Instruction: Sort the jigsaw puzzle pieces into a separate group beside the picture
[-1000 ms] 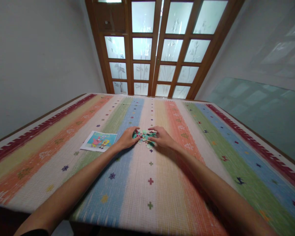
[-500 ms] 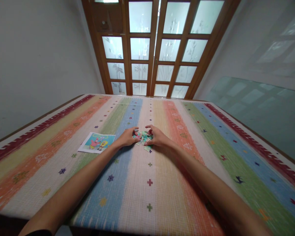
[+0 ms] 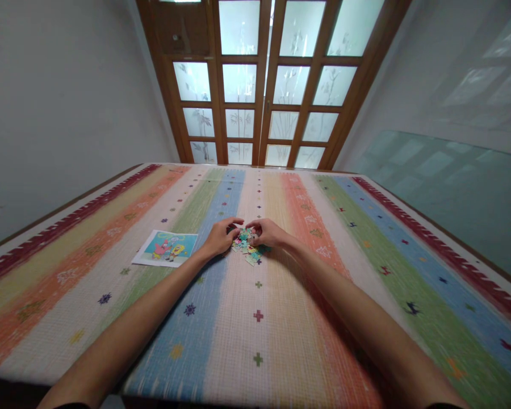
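Observation:
A small heap of green and pink puzzle pieces point(image 3: 247, 250) lies near the middle of the striped tablecloth point(image 3: 281, 318). My left hand point(image 3: 220, 236) curls round the heap's left side, fingers bent and touching the pieces. My right hand point(image 3: 267, 232) cups the heap from the right, fingers bent and pressed against the pieces. The two hands nearly meet over the pile. Whether either hand has a piece pinched I cannot tell.
A cartoon reference picture point(image 3: 166, 248) lies flat on the cloth left of my left hand. Wooden doors with frosted glass panes point(image 3: 264, 85) stand beyond the table's far edge. A glass sheet point(image 3: 451, 187) leans along the right wall.
Both hands have drawn closer together, pushing the scattered pieces into a tighter heap. The view has tilted slightly down.

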Motion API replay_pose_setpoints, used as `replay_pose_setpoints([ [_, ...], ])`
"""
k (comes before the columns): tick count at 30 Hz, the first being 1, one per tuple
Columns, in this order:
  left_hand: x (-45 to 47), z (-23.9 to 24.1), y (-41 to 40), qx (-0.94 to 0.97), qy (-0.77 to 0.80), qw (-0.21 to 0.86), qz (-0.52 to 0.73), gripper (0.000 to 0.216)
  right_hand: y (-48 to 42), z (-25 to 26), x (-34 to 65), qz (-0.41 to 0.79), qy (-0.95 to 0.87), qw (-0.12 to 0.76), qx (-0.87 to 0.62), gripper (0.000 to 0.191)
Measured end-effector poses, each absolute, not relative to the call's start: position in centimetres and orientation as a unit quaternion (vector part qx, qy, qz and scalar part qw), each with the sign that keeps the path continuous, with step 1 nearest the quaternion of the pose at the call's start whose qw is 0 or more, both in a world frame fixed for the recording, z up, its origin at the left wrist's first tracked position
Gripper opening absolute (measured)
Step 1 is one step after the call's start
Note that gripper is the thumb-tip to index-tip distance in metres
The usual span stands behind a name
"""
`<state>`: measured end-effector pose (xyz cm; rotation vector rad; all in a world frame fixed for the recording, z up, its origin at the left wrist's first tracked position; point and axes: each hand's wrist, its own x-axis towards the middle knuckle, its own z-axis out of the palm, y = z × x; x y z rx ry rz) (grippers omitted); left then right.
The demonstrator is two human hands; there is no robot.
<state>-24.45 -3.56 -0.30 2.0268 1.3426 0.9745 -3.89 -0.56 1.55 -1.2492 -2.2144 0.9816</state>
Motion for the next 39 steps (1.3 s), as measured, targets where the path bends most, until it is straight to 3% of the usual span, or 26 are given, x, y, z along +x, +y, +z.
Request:
replay_pose_setpoints([
  [4,-24.7,-0.2,-3.5,0.76,0.473,0.282,0.345,0.049,-0.7,2.0,-3.9,0.34,-0.804,0.205,-0.443,0.02],
  [9,-25.1,0.0,-3.7,0.786,0.448,0.292,0.309,0.059,-1.0,2.1,-3.7,0.325,-0.808,0.222,-0.438,0.008],
  [15,-25.4,0.1,-3.7,0.794,0.447,0.276,0.306,0.052,-1.2,2.9,-2.5,0.312,-0.828,0.206,-0.417,0.026],
  [22,-25.9,0.2,-3.6,0.768,0.453,0.293,0.344,0.044,-2.8,2.9,-0.6,0.185,-0.907,0.129,-0.356,0.065],
  [25,-25.9,0.5,-3.8,0.752,0.464,0.282,0.374,0.039,-3.6,2.2,-0.4,0.178,-0.912,0.12,-0.351,0.059],
  [29,-26.7,1.3,-3.8,0.749,0.48,0.262,0.374,0.038,-4.0,1.7,-0.5,0.173,-0.915,0.122,-0.343,0.031],
  [35,-29.0,1.9,-4.5,0.768,0.517,0.239,0.293,0.039,-4.0,1.5,-0.3,0.165,-0.907,0.135,-0.364,0.057],
  [39,-29.5,1.5,-5.1,0.775,0.529,0.235,0.254,0.04,-4.1,1.5,-0.2,0.178,-0.906,0.121,-0.365,0.054],
])
